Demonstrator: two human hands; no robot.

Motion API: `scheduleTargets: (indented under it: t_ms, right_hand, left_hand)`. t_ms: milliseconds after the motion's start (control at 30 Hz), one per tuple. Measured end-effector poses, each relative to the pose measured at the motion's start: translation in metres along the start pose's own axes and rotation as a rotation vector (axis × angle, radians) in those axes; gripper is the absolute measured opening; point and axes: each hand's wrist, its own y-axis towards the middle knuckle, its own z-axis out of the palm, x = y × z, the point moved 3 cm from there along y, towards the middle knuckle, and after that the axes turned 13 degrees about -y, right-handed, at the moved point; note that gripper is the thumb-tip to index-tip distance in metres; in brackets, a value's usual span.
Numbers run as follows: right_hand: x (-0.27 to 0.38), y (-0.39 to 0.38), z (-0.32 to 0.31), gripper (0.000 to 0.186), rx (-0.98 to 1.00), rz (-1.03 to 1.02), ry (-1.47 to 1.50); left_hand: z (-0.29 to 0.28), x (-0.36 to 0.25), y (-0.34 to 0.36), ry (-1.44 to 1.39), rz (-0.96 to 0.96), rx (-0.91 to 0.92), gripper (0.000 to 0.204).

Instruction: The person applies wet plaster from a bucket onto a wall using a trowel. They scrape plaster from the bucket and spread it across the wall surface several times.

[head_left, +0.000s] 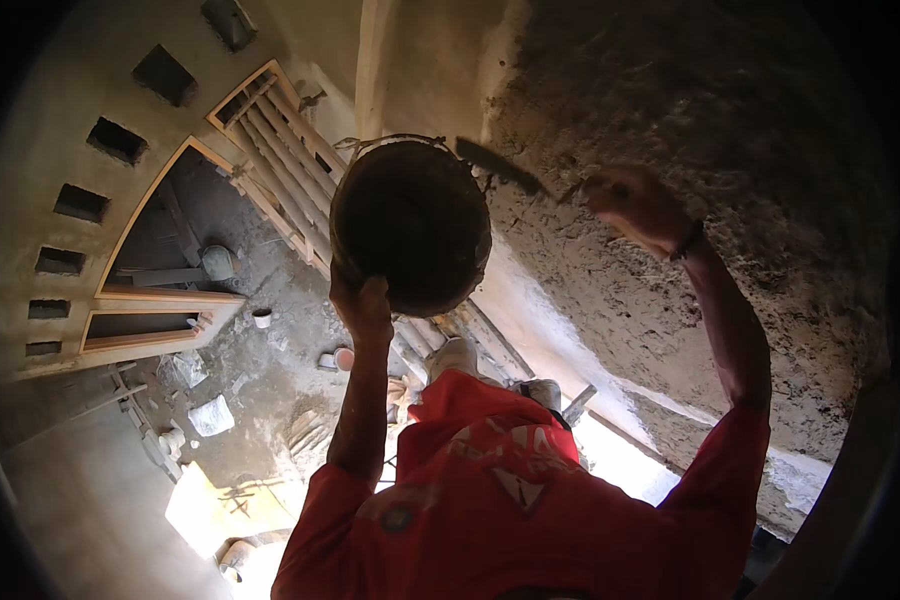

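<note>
My left hand (365, 308) grips the near rim of a dark round bucket (410, 225), thumb over the edge. The bucket is tilted so that its mouth faces me; its inside is too dark to tell what it holds. To the right of it, my right hand (638, 208) is closed on a trowel, its thin dark blade (500, 165) reaching left toward the bucket's rim. The trowel's handle is mostly hidden in my fist. Behind this hand stands a wall with rough, wet-looking plaster (610, 290).
Under my feet is a platform of wooden poles (460, 335), high above a littered floor (270, 370). Below lie a white sack (210, 416), a small pail (262, 318) and another bucket (219, 263). At left, a wall (30, 225) has wooden frames and several square openings.
</note>
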Motion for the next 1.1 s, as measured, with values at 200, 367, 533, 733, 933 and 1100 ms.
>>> scheduleTargets:
  t_ms: [200,367,533,733,933,1100]
  right_hand:
    - [-0.04,-0.013,-0.109,0.047,-0.785,-0.459,-0.657]
    - [0.004,-0.035,-0.033,0.036,-0.051,0.03,0.015]
    - [0.028,-0.04,0.038,0.019,-0.15,-0.213,-0.776]
    - [0.036,0.005,0.08,0.02,-0.16,-0.153,-0.972]
    - [-0.001,0.021,0.109,0.017,-0.113,-0.274,-0.51]
    - [-0.007,0.027,0.15,0.02,-0.059,-0.351,-0.013]
  left_hand:
    - [-0.004,0.009,-0.011,0.05,-0.074,0.027,0.06]
    - [0.013,0.011,-0.015,0.024,-0.125,0.064,0.066]
    - [0.055,0.002,-0.015,0.148,-0.048,0.179,0.071]
    - [0.09,-0.024,-0.023,0.456,0.216,0.26,0.072]
    - [0.094,-0.043,-0.026,0.535,0.369,0.36,0.07]
    - [0.088,-0.047,-0.022,0.575,0.338,0.348,0.067]
